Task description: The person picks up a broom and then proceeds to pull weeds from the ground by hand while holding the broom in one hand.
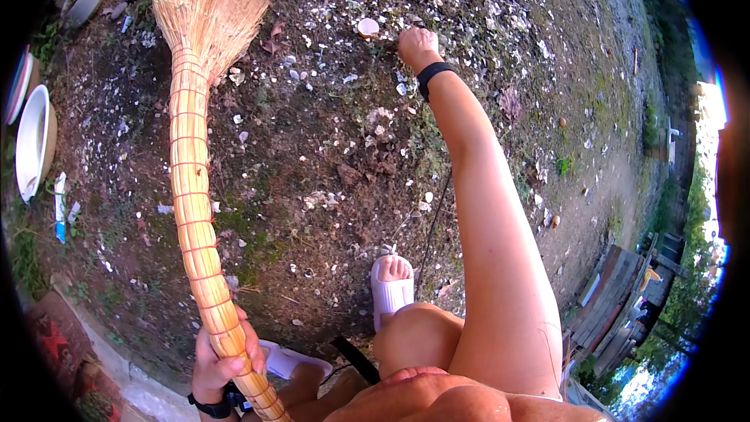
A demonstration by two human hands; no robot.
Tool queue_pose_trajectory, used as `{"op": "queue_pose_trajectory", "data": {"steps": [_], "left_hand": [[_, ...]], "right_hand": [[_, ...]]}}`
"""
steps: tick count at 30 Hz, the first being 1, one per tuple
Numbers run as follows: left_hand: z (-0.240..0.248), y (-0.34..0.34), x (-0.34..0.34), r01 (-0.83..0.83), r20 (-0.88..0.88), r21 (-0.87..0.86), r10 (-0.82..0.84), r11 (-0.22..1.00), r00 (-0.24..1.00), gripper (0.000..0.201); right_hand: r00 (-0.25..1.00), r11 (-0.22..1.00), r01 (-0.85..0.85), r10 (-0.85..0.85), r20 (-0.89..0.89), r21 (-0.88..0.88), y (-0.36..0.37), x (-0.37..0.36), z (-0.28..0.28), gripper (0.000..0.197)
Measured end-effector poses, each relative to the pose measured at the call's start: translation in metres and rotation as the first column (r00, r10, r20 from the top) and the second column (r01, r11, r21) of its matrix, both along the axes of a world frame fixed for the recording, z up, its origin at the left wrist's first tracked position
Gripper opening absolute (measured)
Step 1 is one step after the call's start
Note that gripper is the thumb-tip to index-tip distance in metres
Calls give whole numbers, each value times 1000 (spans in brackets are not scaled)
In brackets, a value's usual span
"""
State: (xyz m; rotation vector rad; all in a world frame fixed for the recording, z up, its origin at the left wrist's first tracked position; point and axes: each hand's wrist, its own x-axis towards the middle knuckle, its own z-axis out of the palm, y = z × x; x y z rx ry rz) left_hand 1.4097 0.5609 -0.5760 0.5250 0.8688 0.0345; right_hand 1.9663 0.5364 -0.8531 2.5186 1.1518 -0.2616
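My left hand is wrapped round the handle of a straw broom. The handle is bound with rings of reddish cord, and its bristles fan out at the upper left, over the ground. Far ahead, my right arm stretches down to the littered dirt. There my right hand is closed, its fingertips turned away from view, so whatever it may hold is hidden. Just left of it lies a pale, rounded shell piece, like half an eggshell. A dark band circles each wrist.
Bare soil strewn with white fragments spreads around my light sandal. A white basin and a round grey container stand along the left. At left lies a white-and-blue wrapper. Stacked wooden boards are at the right.
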Motion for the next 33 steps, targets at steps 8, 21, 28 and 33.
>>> {"op": "queue_pose_trajectory", "data": {"steps": [8,21,28,33], "left_hand": [[-2,2,-2,-11,5,1,11,1000,1000,65],[3,0,3,-8,-8,39,9,999,1000,67],[3,-1,5,-24,-6,28,24,999,1000,68],[2,-2,6,-18,2,41,18,999,1000,68]], "right_hand": [[931,986,64,-4,-366,152,-1,-2,40,37],[956,910,-80,-46,-289,-407,-41,-24,22,44],[979,930,-137,74,-191,-342,-63,-22,3,26],[992,987,-32,11,-128,-159,-81,-20,-16,25]]}}
